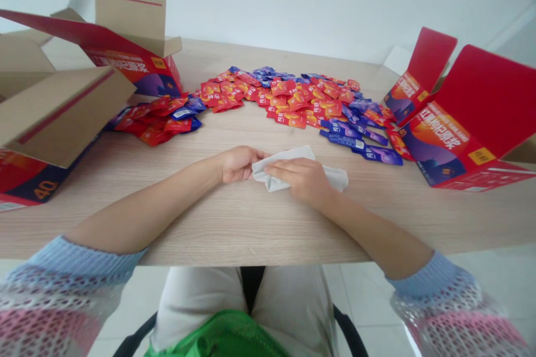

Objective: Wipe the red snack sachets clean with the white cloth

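Note:
A white wipe (293, 155), creased and folded over, lies at the middle of the table between my hands. My right hand (307, 180) is laid over it, fingers together and pointing left, gripping it. At the wipe's left edge is my left hand (239, 165), palm turned partly up and fingers curled. Its fingertips meet the wipe and are partly covered by it. Beyond my hands, a wide heap of small red and blue sachets (293, 101) is spread in an arc. Another pile of red and blue sachets (161, 119) sits to the left.
Two large open red cartons, the nearer carton (25, 175) and the farther carton (138, 69), stand at the left with flaps sticking out. On the right are two smaller open red boxes, a front box (450, 136) and a back box (406, 91). The wooden table (251, 228) meets a pale wall.

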`<state>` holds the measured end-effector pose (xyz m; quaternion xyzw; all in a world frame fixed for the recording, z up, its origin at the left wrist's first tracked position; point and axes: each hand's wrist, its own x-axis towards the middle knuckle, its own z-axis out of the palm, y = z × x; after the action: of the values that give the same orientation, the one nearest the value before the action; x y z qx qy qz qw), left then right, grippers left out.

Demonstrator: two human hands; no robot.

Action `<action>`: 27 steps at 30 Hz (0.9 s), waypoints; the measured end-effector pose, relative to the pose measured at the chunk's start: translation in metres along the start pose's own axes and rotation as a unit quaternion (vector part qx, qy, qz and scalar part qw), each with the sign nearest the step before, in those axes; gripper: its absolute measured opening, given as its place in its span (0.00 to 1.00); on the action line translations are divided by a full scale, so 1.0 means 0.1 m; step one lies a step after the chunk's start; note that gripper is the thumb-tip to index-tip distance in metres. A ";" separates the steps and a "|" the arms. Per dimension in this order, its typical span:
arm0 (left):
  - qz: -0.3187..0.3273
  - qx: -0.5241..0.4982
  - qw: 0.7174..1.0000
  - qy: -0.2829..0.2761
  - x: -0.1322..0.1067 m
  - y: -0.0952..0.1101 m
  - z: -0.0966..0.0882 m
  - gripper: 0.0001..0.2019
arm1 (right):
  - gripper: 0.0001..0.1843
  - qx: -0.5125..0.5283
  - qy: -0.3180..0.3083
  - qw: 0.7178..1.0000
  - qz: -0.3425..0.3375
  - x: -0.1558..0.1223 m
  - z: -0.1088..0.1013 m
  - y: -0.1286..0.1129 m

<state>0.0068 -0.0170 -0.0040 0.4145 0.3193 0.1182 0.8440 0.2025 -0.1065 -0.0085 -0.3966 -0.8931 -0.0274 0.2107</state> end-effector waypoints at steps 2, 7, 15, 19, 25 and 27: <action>0.002 0.009 1.000 -0.009 -0.01 0.00 -0.01 0.23 | 0.26 0.011 -0.011 0.999 0.045 0.00 -0.03 0.12; -0.004 -0.002 1.000 -0.012 -0.04 0.01 -0.05 0.19 | 0.26 -0.054 -0.055 0.985 0.154 -0.04 -0.14 0.34; -0.057 -0.022 0.993 -0.100 -0.04 0.11 -0.24 0.22 | 0.20 -0.113 -0.014 0.935 0.337 -0.10 -0.19 0.59; -0.050 -0.015 0.993 -0.104 -0.02 0.09 -0.24 0.21 | 0.23 -0.066 0.077 0.927 0.361 -0.14 -0.28 0.68; -0.032 -0.018 0.992 -0.123 -0.02 0.06 -0.18 0.22 | 0.22 -0.009 0.154 0.939 0.307 -0.13 -0.36 0.40; -0.033 -0.013 0.989 -0.141 -0.01 0.06 -0.18 0.22 | 0.23 -0.009 0.141 0.947 0.288 -0.11 -0.29 0.26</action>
<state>-0.0053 -0.0025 -0.0068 0.4051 0.2093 0.0346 0.8893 0.2379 -0.1031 0.0104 -0.6307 -0.7018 -0.0292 0.3299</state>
